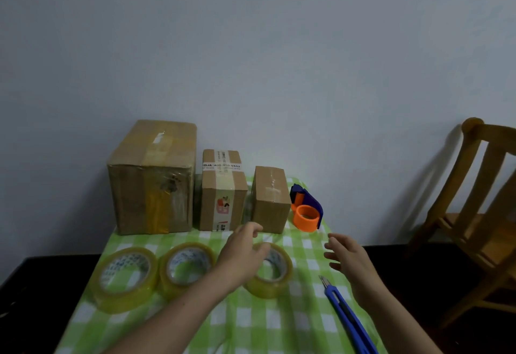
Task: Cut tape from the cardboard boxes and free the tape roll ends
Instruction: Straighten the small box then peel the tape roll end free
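Three taped cardboard boxes stand in a row at the back of the table: a large box (152, 180), a medium box (222, 191) with printed white tape, and a small box (270, 200). Three clear yellowish tape rolls lie flat in front: left roll (125, 275), middle roll (185, 267), right roll (275, 272). My left hand (243, 253) hovers over the right roll, fingers apart, holding nothing. My right hand (349, 258) is open above the cloth, to the right of that roll. A blue utility knife (346, 314) with its blade out lies under my right forearm.
A blue and orange tape dispenser (305, 211) sits right of the small box. A green checked cloth (279, 323) covers the dark table (42, 269). A wooden chair (480, 214) stands at the right, and a pale wall is behind the boxes.
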